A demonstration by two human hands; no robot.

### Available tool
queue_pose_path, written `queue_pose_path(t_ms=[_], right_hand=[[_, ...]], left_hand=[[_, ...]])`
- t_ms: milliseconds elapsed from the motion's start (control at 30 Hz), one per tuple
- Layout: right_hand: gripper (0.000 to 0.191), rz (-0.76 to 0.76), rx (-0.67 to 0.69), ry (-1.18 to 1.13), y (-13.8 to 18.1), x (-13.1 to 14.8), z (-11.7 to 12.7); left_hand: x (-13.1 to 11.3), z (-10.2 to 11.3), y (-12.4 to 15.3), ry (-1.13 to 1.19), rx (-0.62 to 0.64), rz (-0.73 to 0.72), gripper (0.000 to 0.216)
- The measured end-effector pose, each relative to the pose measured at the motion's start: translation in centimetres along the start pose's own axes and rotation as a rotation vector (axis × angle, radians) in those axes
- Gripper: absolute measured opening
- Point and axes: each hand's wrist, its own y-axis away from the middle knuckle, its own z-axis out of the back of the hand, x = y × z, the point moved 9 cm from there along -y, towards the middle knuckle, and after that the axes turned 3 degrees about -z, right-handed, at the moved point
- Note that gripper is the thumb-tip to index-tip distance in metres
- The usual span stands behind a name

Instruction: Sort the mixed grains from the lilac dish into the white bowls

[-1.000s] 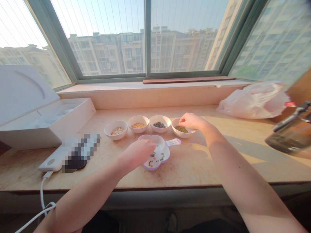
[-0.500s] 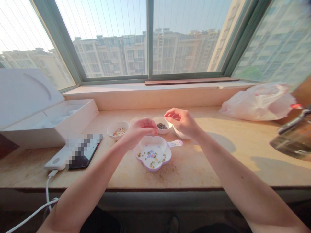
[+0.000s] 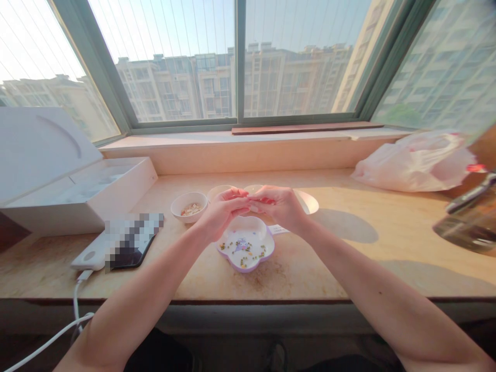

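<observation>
My left hand (image 3: 227,211) and my right hand (image 3: 279,206) meet fingertip to fingertip above the back of a flower-shaped dish (image 3: 252,226). Both are pinched closed; anything between the fingers is too small or hidden. The white dish has a lilac rim, a cartoon figure and scattered small green and yellow bits inside. Its short handle (image 3: 278,229) is partly covered by my right hand. Left of my left hand is a white bowl (image 3: 189,219) of pale flakes. Behind the hands, two more bowls are mostly hidden; another white bowl (image 3: 309,200) shows beyond my right hand.
An open white box (image 3: 127,191) stands at the left, with a white power bank (image 3: 91,256), a cable (image 3: 75,299) and a dark phone (image 3: 135,253) in front. At the right lie a plastic bag (image 3: 414,163) and a dark transparent vessel (image 3: 465,225). Windows line the back.
My right hand has come down and left to meet my left hand. It now covers the bowl of dark seeds and uncovers more of the bowl at the right.
</observation>
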Motion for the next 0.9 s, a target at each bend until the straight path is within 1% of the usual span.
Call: queue_pose_path(t_ms=[67,100,133,200,233,267,333,367,400,433,467,567,633,733,800,900], right_hand=[[0.022,0.006,-0.017,0.069,0.0,-0.1,0.3],[0.021,0.0,-0.026,0.104,0.0,-0.2,0.6],[0.021,-0.011,-0.037,0.134,0.0,-0.3,0.8],[0.022,-0.053,-0.06,0.178,-0.1,-0.7,1.5],[0.024,-0.077,-0.075,0.194,-0.2,-0.9,1.9],[0.026,-0.1,-0.089,0.21,-0.3,-1.1,2.4],[0.03,-0.131,-0.116,0.255,-0.5,-1.3,3.3],[0.032,-0.14,-0.128,0.287,-0.7,-1.4,3.8],[0.033,-0.147,-0.139,0.325,-0.9,-1.5,4.4],[0.033,-0.155,-0.149,0.368,-1.0,-1.6,4.9],[0.034,-0.162,-0.156,0.414,-1.2,-1.8,5.5],[0.035,-0.223,-0.142,0.572,-1.7,-3.1,7.0],[0.032,-0.325,-0.096,0.694,-1.8,-4.7,7.9],[0.027,-0.493,-0.039,0.864,-1.6,-7.2,9.4],[0.026,-0.551,-0.014,0.936,-1.4,-8.2,10.2],[0.025,-0.611,0.04,0.973,-1.3,-9.6,10.8]], left_hand=[[-0.1,0.2,0.1,-0.068,-0.016,-0.009,0.022],[-0.3,0.3,0.2,-0.137,-0.02,-0.026,0.019],[-0.6,0.4,0.2,-0.242,-0.018,-0.051,0.016],[-1.3,0.2,0.4,-0.561,0.018,-0.107,0.012],[-1.3,-0.2,0.5,-0.758,0.066,-0.122,0.012],[-1.1,-0.7,0.7,-0.947,0.146,-0.123,0.013],[0.1,-2.1,1.3,-1.221,0.379,-0.097,0.014],[0.9,-2.6,1.7,-1.289,0.495,-0.083,0.012],[1.4,-3.1,2.1,-1.319,0.588,-0.073,0.01],[1.9,-3.4,2.4,-1.325,0.649,-0.068,0.008],[2.1,-3.6,2.6,-1.319,0.676,-0.067,0.006],[2.6,-3.9,2.7,-1.269,0.679,-0.075,0.006],[2.9,-4.0,2.8,-1.238,0.694,-0.071,0.01],[3.1,-4.1,2.8,-1.222,0.681,-0.049,0.014],[3.2,-4.0,2.8,-1.242,0.664,-0.027,0.015],[3.3,-4.2,3.1,-1.309,0.69,-0.03,0.014]])
